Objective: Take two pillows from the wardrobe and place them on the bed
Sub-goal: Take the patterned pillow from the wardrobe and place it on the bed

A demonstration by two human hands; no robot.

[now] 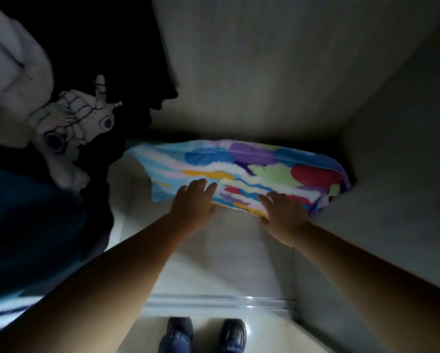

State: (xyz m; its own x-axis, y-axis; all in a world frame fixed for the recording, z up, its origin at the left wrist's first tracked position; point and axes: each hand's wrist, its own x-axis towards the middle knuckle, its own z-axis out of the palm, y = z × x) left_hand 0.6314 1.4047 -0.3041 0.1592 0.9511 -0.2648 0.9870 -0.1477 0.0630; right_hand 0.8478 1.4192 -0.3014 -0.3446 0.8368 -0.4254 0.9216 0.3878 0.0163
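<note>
Bare forearms without sleeves, blue jeans (174,340), glossy black shoes (233,332) with chunky soles.

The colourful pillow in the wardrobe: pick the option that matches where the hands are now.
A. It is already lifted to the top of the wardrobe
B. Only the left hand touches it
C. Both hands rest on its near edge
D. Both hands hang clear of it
C: the left hand and the right hand both lie with spread fingers on the near edge of the colourful pillow, which lies at the bottom of the wardrobe.
</note>
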